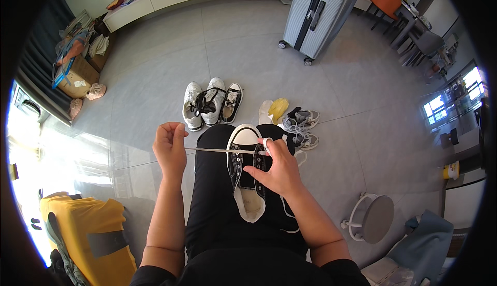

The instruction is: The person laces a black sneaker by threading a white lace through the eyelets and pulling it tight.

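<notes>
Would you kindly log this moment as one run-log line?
left hand: pulls white lace taut | right hand: steadies black sneaker on lap, pinching lace | floor: other shoes

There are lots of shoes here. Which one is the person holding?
The black canvas sneaker with the white toe cap, resting on the lap under the right hand. The left hand pulls its white lace sideways. All other shoes lie on the floor.

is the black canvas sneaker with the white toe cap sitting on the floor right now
No, the black canvas sneaker lies on the person's lap, steadied by the right hand while the left hand pulls its white lace sideways.
</notes>
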`<state>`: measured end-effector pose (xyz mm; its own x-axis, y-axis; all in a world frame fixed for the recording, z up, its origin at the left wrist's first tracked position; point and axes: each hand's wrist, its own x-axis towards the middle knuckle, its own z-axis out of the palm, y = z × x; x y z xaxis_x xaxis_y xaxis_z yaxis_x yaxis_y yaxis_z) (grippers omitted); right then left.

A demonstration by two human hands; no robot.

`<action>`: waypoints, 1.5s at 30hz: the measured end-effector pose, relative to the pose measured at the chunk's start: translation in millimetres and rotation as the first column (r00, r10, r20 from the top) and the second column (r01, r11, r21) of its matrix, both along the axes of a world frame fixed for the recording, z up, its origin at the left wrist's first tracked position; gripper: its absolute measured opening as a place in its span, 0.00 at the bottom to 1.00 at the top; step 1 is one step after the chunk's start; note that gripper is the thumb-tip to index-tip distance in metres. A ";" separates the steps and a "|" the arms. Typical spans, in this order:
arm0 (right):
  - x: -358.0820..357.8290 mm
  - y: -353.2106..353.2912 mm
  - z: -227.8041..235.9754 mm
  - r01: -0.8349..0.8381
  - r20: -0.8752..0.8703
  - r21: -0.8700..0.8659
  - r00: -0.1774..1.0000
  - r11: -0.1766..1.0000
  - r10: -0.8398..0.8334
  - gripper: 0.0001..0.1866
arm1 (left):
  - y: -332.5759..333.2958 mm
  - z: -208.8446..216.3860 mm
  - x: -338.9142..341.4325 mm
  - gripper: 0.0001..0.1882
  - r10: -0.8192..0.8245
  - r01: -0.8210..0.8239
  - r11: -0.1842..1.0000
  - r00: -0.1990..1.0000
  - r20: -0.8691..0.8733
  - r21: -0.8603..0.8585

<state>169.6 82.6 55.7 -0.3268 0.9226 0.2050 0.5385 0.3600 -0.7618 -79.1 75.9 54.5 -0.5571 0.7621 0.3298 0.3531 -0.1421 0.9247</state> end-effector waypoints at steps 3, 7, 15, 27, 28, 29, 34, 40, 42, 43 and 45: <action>-2.4 -0.9 1.5 0.022 0.007 -0.005 1.000 1.000 -0.022 0.34 | -0.3 5.6 18.7 0.03 -0.056 0.051 0.998 0.912 -0.407 -0.024; -4.8 0.5 -9.8 0.047 0.022 0.070 0.999 0.996 -0.049 0.32 | -3.1 12.2 78.8 0.09 -0.472 0.454 0.869 0.642 -0.605 -0.196; -4.4 -1.4 -11.3 0.078 0.058 0.036 0.995 0.996 -0.080 0.32 | 6.6 -7.8 87.4 0.02 -0.488 0.376 0.869 0.548 -0.679 -0.320; 7.5 0.8 -6.2 0.127 -0.148 0.033 0.982 0.991 -0.120 0.32 | -4.7 0.2 35.7 0.02 -0.074 0.018 0.991 0.894 -0.441 -0.129; 7.8 0.6 -8.4 0.125 -0.154 0.033 0.981 0.992 -0.119 0.32 | -4.5 -3.0 34.0 0.03 -0.056 -0.001 0.992 0.892 -0.449 -0.126; 8.8 0.2 -9.8 0.125 -0.161 0.033 0.980 0.992 -0.118 0.32 | -4.6 -4.5 33.3 0.04 -0.039 -0.020 0.992 0.888 -0.458 -0.123; 10.0 -1.1 -5.6 0.122 -0.150 0.002 0.981 0.993 -0.121 0.33 | -12.3 6.6 71.3 0.11 -0.290 0.305 0.949 0.743 -0.603 -0.081; 14.1 -4.6 5.3 0.147 -0.058 -0.058 0.987 0.987 -0.150 0.32 | 2.7 -7.2 102.1 0.05 -0.424 0.360 0.897 0.541 -0.726 -0.255; 16.7 -5.1 2.4 0.156 -0.063 -0.039 0.985 0.987 -0.158 0.33 | 4.9 -8.7 99.9 0.04 -0.432 0.388 0.889 0.525 -0.734 -0.245; 17.9 -5.1 1.6 0.158 -0.067 -0.030 0.985 0.987 -0.160 0.33 | 4.5 -8.7 97.8 0.05 -0.413 0.379 0.899 0.562 -0.717 -0.221; 19.6 -5.6 -0.4 0.159 -0.077 -0.014 0.984 0.987 -0.160 0.32 | 1.6 -9.2 91.6 0.05 -0.375 0.355 0.918 0.632 -0.678 -0.177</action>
